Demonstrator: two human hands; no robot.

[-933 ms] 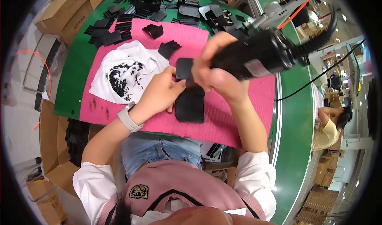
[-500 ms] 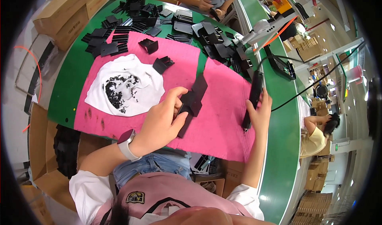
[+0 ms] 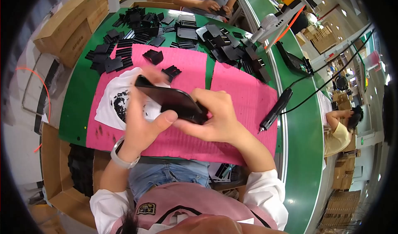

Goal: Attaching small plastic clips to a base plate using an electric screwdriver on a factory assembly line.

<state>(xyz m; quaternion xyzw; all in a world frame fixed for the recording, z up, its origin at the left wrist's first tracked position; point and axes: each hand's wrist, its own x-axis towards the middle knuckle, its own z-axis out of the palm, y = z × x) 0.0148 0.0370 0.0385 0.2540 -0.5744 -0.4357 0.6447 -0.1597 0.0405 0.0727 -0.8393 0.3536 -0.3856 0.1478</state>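
Above the pink mat (image 3: 244, 93), a black plastic bracket-like part (image 3: 174, 101) is raised and tilted. My right hand (image 3: 217, 116) grips its right end, thumb in front and fingers curled behind. My left hand (image 3: 143, 122) is at the part's left end, its thumb close to the lower edge. Motion smears the left fingers, so their grip is unclear. Behind that hand lies a white cloth (image 3: 110, 97) holding many small black screw-like pieces (image 3: 121, 103). A black electric screwdriver (image 3: 277, 109) lies at the mat's right side, held by neither hand.
Black plastic parts (image 3: 141, 20) are piled along the far side of the green table (image 3: 74, 105), with more at the far right (image 3: 232, 49). Two black pieces (image 3: 153, 56) rest on the mat. An open cardboard box (image 3: 54, 163) stands at left. Another person (image 3: 207, 4) works across the table.
My right hand has let go of the electric screwdriver and moved left to grip the black part. The part has been turned and raised, and my left hand has shifted left.
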